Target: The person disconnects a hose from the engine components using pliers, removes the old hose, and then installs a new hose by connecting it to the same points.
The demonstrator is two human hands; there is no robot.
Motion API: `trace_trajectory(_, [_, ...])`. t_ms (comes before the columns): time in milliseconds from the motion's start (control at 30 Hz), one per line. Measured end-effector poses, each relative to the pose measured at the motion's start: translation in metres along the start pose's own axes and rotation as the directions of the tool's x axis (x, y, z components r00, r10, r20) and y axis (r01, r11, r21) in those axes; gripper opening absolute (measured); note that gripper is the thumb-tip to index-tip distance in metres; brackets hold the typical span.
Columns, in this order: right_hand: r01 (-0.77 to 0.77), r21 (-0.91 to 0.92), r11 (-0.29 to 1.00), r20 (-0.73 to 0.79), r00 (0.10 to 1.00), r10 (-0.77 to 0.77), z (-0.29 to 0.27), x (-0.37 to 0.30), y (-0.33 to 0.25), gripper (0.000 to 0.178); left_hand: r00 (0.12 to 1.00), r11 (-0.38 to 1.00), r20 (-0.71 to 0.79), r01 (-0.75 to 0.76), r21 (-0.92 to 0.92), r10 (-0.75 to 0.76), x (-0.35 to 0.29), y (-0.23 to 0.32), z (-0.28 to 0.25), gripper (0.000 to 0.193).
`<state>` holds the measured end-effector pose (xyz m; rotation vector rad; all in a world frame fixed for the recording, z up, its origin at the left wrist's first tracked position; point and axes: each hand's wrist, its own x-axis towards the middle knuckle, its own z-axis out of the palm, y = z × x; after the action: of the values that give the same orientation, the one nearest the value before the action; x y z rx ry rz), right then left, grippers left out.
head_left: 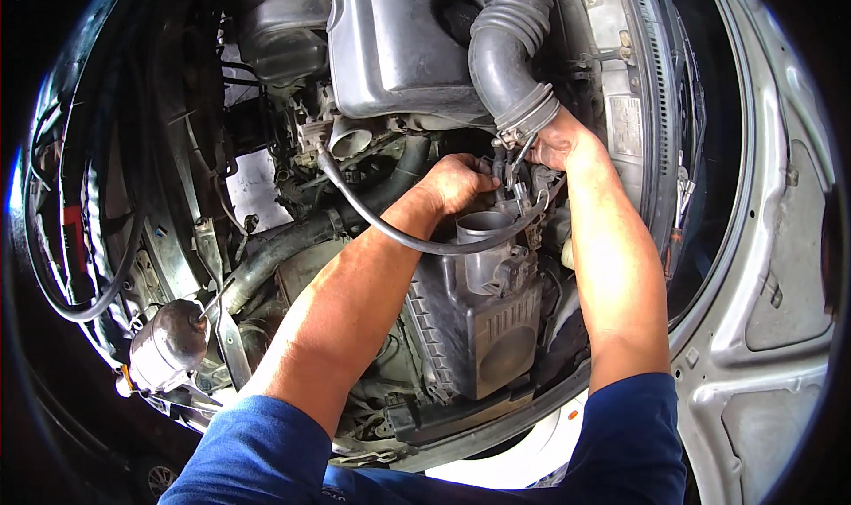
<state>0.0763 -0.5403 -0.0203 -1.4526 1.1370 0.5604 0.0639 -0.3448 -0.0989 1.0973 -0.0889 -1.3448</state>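
Both my hands reach into a car's engine bay, among small fittings and cables below the ribbed air intake hose [503,58]. My left hand [459,184] is closed, its thumb and fingers pinched at a thin dark cable or hose; exactly what they grip is hidden. Just under the hose's clamped end, my right hand [560,142] has its fingers curled in close to the clamp [530,113]; what they hold does not show. The black air filter housing [483,306], with its round open outlet [485,225], sits below my hands. A black rubber cable [390,230] loops across my left forearm.
A grey engine cover [403,49] lies at the far middle. To the left are a thick radiator hose [266,261] and a metal canister [168,345]. The raised silver hood [762,328] borders the right side, beside the black cowl grille [660,80].
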Motion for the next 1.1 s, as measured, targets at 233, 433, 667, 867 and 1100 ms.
trace_trajectory(233, [0.151, 0.239, 0.959, 0.068, 0.983, -0.172, -0.022, 0.000, 0.004, 0.025, 0.994, 0.971, 0.001, -0.106, 0.213, 0.109, 0.002, -0.001, -0.008, 0.048])
trace_trajectory(433, [0.331, 0.081, 0.940, -0.258, 0.918, -0.301, -0.038, -0.031, -0.016, 0.040, 0.900, 0.791, -0.223, -0.183, 0.584, 0.374, -0.047, -0.005, -0.021, 0.052])
trace_trajectory(667, [0.643, -0.052, 0.764, -0.503, 0.644, -0.576, -0.021, -0.146, -0.026, 0.064, 0.843, 0.704, -0.235, -0.215, 0.676, 0.483, -0.160, -0.005, -0.025, 0.039])
trace_trajectory(867, [0.828, 0.342, 0.444, -0.353, 0.551, -0.756, 0.031, -0.291, -0.010, 0.076, 0.844, 0.637, -0.069, -0.345, 0.689, 0.533, -0.294, -0.011, -0.008, 0.041])
trace_trajectory(1100, [0.597, 0.626, 0.501, 0.162, 0.529, -0.833, 0.162, -0.374, 0.049, 0.100, 0.684, 0.508, 0.048, -0.586, 0.631, 0.728, -0.458, -0.029, -0.020, 0.040])
